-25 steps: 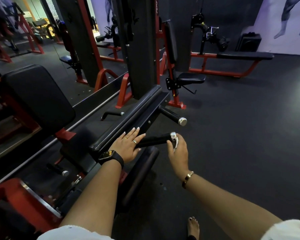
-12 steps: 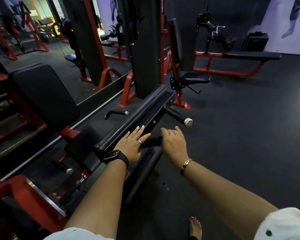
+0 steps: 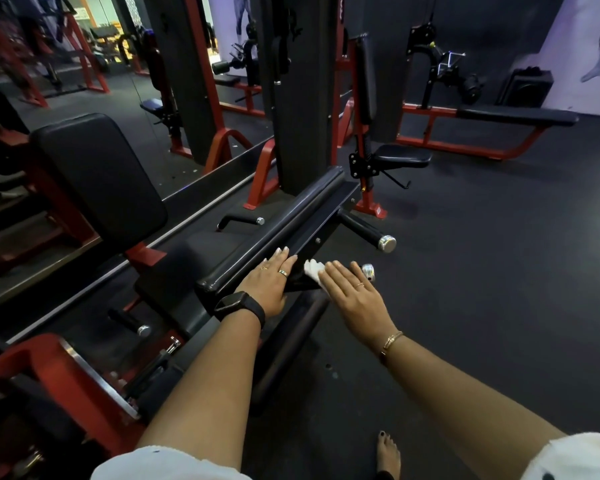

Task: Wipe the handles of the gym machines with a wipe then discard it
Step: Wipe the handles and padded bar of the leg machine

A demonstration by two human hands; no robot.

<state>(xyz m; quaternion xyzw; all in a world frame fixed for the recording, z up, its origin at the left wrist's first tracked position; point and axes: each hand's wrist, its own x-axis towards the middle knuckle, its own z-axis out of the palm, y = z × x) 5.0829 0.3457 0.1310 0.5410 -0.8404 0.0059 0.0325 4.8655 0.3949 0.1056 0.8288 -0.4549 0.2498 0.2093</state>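
Observation:
My right hand (image 3: 355, 296) lies over the near black handle of the machine, fingers fairly straight, pressing a white wipe (image 3: 311, 270) onto it. The wipe sticks out at the hand's left side. The handle's chrome end cap (image 3: 368, 271) shows just right of my fingers; the rest of the handle is hidden under the hand. My left hand (image 3: 269, 284) rests flat on the long black padded bar (image 3: 274, 230), holding nothing. A second black handle (image 3: 368, 228) with a chrome cap juts out farther back on the right.
A black back pad (image 3: 97, 178) on a red frame stands to the left. A black weight-stack column (image 3: 298, 98) rises behind the bar. Another seat (image 3: 400, 155) and a long bench (image 3: 513, 116) stand at the back right. Dark rubber floor (image 3: 482, 289) spreads to the right; my bare foot (image 3: 388, 452) is below.
My right hand slid from the handle's chrome end inward toward the machine; the cap is uncovered and the wipe shows at the hand's left. My left hand stayed on the padded bar.

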